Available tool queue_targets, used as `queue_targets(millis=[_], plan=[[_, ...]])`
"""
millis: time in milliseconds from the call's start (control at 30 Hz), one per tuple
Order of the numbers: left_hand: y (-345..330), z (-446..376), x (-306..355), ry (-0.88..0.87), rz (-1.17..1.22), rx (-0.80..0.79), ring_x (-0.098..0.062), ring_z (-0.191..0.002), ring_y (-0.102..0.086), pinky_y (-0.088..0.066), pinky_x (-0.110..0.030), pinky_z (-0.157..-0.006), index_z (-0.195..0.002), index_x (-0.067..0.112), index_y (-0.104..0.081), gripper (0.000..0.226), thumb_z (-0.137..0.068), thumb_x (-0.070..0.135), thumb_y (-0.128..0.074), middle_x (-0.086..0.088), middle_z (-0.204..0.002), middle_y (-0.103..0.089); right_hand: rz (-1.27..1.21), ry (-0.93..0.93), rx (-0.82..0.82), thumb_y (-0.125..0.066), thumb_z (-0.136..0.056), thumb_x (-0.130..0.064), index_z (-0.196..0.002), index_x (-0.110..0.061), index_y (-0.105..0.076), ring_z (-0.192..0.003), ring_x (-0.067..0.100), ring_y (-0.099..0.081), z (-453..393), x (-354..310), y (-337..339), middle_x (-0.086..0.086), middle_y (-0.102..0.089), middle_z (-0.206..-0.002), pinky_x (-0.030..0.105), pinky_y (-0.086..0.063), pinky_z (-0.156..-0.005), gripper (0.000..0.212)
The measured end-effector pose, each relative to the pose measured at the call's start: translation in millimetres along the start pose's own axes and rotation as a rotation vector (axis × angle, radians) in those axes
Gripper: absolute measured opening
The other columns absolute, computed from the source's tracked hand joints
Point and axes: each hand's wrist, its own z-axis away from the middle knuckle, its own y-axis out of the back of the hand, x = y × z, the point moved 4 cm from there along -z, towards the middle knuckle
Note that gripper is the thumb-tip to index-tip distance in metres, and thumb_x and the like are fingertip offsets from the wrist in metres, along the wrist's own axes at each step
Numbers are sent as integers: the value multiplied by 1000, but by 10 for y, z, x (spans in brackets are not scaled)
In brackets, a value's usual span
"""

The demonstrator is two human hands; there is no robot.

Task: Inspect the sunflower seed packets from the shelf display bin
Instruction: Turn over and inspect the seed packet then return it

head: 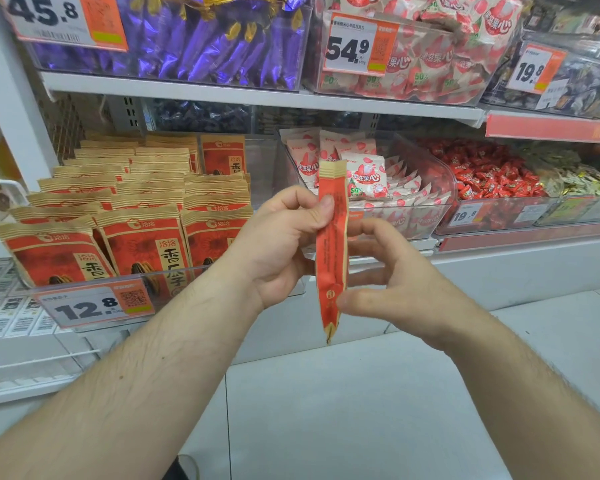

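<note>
The left hand [284,237] pinches one sunflower seed packet [331,251] edge-on before the shelf's front edge; the right hand [388,282] hovers with fingers spread, touching its lower part. Inspection looks under way; next probably means turning a printed face toward view, the display bin [94,292] remaining stocked.

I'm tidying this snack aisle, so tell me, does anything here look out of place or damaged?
Nothing looks spilled or torn. The one thing out of its bin is a sunflower seed packet, held edge-on: the left hand pinches it, and the right hand touches its lower part. The other packets stand in tidy rows.
</note>
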Motion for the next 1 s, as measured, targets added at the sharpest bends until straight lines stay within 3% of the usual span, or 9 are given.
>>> queue_targets(millis=[167,400,533,667,833,900,1000], plan=[[38,-7,23,-16,4,35,-18,-55,-56,-48,-37,-61,-59,19,-50,21,-68,23,-68,-3,-63,-62,-2,-17,-77,-77,-71,8,-129,-41,-46,-82,25,-74,20,14,-44,1,-68,-115,37,-61,-70,83],[32,-2,21,0,33,17,-15,-49,-57,-50,-29,-51,-63,20,-47,22,-70,25,-67,-2,-59,-61,-28,3,-85,-78,-64,-1,-124,-45,-53,-82,28,-75,20,50,54,0,-73,-109,37,-58,-67,79],[29,0,34,-6,41,23,-16,-51,-57,-52,-30,-54,-66,19,-46,22,-72,26,-66,-3,-60,-60,-1,35,-53,-79,-59,-9,-122,-48,-53,-79,26,-75,16,41,52,-2,-73,-108,36,-59,-68,78],[45,-10,29,5,71,43,-20,-54,-55,-54,-31,-52,-67,18,-47,21,-73,24,-66,-6,-64,-59,87,66,-20,-81,-56,-22,-132,-45,-48,-79,19,-72,8,48,69,-7,-68,-109,29,-55,-70,86],[75,-20,31,34,104,60,-23,-66,-56,-54,-36,-63,-72,18,-50,18,-74,24,-66,-9,-73,-61,226,103,69,-73,-48,-48,-137,-49,-42,-78,9,-65,6,63,43,-22,-57,-110,28,-55,-73,95],[71,-11,47,38,44,75,-22,-66,-58,-53,-34,-62,-72,17,-52,17,-81,21,-65,-8,-72,-64,362,146,118,-71,-48,-54,-142,-46,-36,-82,-1,-59,11,51,42,-28,-51,-114,15,-48,-74,101],[73,-5,99,9,-79,131,-16,-59,-64,-55,-28,-54,-72,16,-53,24,-96,16,-57,-4,-69,-69,544,184,190,-76,-53,-51,-148,-42,-28,-95,-12,-46,6,49,53,-20,-43,-128,4,-35,-79,107]])
